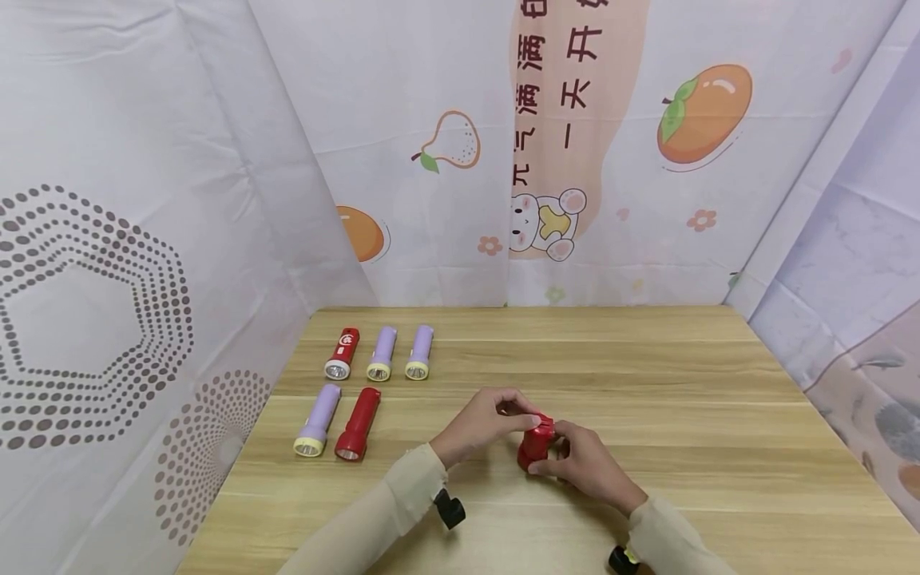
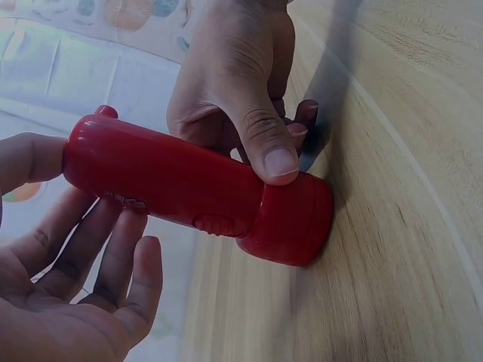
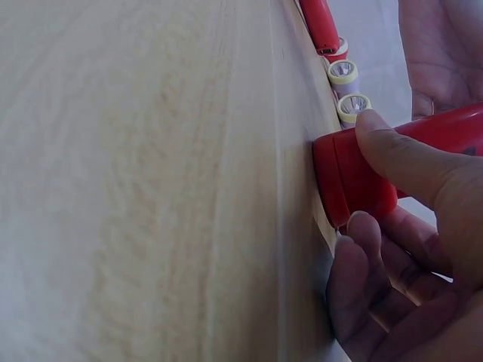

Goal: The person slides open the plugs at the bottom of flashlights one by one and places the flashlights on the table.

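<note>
A red flashlight stands head-down on the wooden table in front of me, its tail end up. My left hand holds it near the tail, with a digit against the end and other fingertips on the barrel's side, as the left wrist view shows. Lower down, my right hand grips the wide head, the thumb pressed on it and the fingers around the far side. The barrel's ribbed slide switch is uncovered in the left wrist view. The flashlight's lens faces the tabletop and is hidden.
To the left on the table lie other flashlights in two rows. At the back are a red one with a white head and two purple ones. Nearer lie another purple one and a plain red one. Printed curtains enclose the table.
</note>
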